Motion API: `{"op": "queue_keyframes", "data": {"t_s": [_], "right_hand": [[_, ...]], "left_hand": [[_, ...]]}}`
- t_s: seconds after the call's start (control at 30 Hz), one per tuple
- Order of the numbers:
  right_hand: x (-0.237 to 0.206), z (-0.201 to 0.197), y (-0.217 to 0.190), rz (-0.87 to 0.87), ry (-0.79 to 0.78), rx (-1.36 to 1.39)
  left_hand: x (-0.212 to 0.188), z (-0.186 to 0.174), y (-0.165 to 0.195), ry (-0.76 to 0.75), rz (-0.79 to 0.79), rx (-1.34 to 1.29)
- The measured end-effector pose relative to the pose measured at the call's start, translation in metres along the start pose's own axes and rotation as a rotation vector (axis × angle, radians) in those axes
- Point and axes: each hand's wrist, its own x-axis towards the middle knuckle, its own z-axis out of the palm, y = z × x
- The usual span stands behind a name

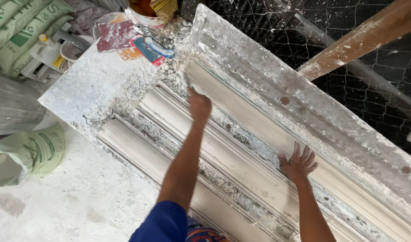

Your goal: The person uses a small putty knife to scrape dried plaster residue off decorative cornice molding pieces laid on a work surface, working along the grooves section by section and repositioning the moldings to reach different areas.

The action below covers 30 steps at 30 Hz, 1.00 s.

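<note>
Along the bench's far end, the left hand point(199, 106) gripped a small scraper point(186, 79) against a plaster moulding point(241, 157); the right hand point(299, 163) lay spread, empty, on it. Pressing hard there could likely chip the brittle edge.

Matt, smooth plaster moulding point(241, 148) on a rough, crumb-strewn bench point(93, 85).

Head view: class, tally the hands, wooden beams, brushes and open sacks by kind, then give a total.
hands: 2, left hand and right hand
wooden beam: 1
brush: 1
open sack: 1
Total: 5
</note>
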Motion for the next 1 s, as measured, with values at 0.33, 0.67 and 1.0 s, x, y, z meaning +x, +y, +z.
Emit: {"op": "queue_keyframes", "data": {"t_s": [0.33,0.67,1.0], "right_hand": [[0.009,0.008,0.015,-0.002,-0.042,0.001],[0.007,0.007,0.009,0.024,-0.040,-0.049],[0.003,-0.002,0.001,0.026,-0.085,-0.061]], "left_hand": [[-0.029,0.039,-0.015,-0.139,0.013,-0.290],[0.022,0.002,0.003,-0.109,-0.036,-0.204],[0.033,-0.016,0.001,-0.045,0.070,-0.207]]}}
